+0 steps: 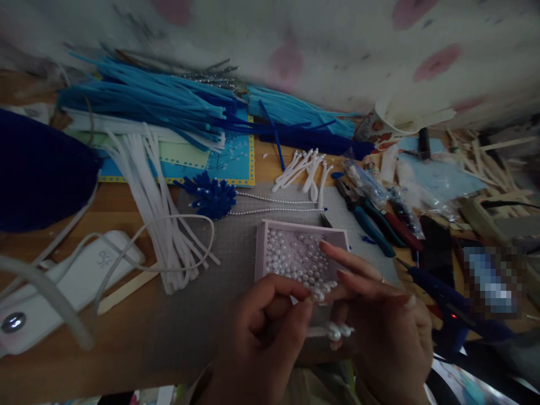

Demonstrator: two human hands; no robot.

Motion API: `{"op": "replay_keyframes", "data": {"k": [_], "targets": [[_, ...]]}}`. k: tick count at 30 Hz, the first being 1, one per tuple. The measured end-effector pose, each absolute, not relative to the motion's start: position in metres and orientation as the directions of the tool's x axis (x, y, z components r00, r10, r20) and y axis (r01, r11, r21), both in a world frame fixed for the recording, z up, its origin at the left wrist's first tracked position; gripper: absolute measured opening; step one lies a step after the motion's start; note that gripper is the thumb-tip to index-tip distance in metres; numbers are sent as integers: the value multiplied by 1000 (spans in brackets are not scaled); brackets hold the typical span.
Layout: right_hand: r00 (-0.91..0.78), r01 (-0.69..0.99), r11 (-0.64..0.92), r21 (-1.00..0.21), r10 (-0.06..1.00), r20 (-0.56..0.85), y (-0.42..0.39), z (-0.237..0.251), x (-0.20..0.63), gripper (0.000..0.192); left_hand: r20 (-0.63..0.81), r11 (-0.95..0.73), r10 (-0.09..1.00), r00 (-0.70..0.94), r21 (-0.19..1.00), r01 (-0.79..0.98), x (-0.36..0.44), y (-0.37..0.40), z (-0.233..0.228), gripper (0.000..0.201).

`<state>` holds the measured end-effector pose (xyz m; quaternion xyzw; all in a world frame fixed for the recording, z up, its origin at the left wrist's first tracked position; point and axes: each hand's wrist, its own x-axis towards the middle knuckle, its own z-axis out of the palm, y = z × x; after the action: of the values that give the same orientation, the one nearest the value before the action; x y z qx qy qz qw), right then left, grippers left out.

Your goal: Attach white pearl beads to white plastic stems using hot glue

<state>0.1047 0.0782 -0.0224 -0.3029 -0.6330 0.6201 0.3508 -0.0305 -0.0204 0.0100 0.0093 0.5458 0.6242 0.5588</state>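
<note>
Hands (270, 332) (379, 326) | both pinched on pearl stem (333, 331), seemingly | stem mostly hidden

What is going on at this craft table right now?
A person works with both hands over a shallow pink tray full of white pearl beads. The left hand and right hand meet at the tray's near edge, pinching a bead between their fingers; a few more beads show just below them. Blue strips, white strips, a blue bristly piece, pliers and a glue gun lie around.
</note>
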Motion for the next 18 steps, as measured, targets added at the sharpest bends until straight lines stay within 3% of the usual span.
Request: {"op": "replay_keyframes", "data": {"k": [5, 18], "targets": [[-630, -167, -41, -985, 773, 75, 78, -16, 97, 43, -601, 256, 691, -401, 723, -642, -31, -21, 10, 20], [-596, -112, 89, -990, 791, 139, 80, -15, 98, 42, -569, 288, 678, -466, 788, -544, -35, -22, 7, 16]]}}
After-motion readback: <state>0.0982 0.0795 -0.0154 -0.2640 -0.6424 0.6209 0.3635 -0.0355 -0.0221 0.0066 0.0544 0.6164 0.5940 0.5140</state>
